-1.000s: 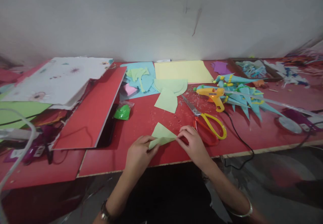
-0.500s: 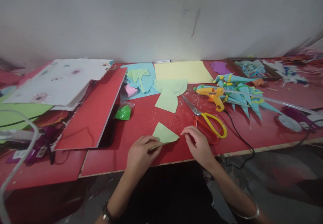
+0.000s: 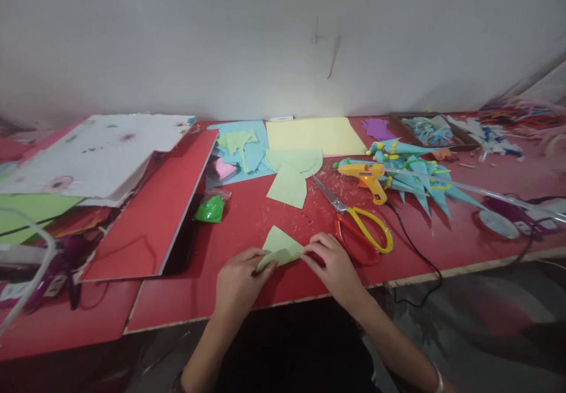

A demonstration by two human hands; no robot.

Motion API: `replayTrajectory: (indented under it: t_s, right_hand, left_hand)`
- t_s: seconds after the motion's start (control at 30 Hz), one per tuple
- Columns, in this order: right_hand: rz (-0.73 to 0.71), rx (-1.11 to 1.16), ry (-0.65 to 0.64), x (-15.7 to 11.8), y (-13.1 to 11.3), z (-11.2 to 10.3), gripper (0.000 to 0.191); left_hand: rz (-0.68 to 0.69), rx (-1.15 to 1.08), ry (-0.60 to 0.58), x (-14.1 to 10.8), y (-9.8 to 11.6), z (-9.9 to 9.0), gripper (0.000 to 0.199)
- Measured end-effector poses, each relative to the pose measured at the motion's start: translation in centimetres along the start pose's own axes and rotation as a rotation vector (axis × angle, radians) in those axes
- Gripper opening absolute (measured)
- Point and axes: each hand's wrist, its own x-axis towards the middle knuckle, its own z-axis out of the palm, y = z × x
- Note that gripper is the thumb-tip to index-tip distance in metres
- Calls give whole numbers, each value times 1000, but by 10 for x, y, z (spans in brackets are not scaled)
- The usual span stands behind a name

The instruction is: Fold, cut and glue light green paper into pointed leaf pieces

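A light green paper piece [image 3: 281, 245] is near the front edge of the red table, its near edge curled over. My left hand [image 3: 242, 278] pinches its left end, with a small dark tip showing by the fingers. At the paper's right corner, my right hand [image 3: 332, 268] has its fingertips closed on it. Behind lie another green piece [image 3: 287, 185] and green rounded sheets [image 3: 305, 160]. Scissors [image 3: 360, 222] with red and yellow handles rest to the right of the paper.
A yellow glue gun [image 3: 365, 174] lies beside blue paper cones [image 3: 420, 183]. A red board [image 3: 154, 210] and white sheets [image 3: 97, 157] are on the left, near a green packet [image 3: 211, 208]. Yellow paper [image 3: 313, 135] and blue scraps [image 3: 252, 151] lie at the back.
My right hand has moved left and taken hold of the paper's right corner. The paper's near edge is now more curled. The whole view has shifted slightly.
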Motion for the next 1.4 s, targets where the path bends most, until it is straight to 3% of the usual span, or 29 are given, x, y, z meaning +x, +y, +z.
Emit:
replayTrajectory:
  t_s: [0.37,0.6,1.23,1.4]
  right_hand:
    - [71,-19,38,3,0,5,8]
    - [67,34,-8,3,4,1,6]
    - [90,23,-17,4,2,1,18]
    - [58,-3,-14,6,0,2,16]
  left_hand:
    - [-64,45,-40,-2,2,-2,29]
    - [-91,73,-54,-2,1,0,33]
    - [-127,179,32,-5,5,5,22]
    - [-118,139,39,-3,2,6,30]
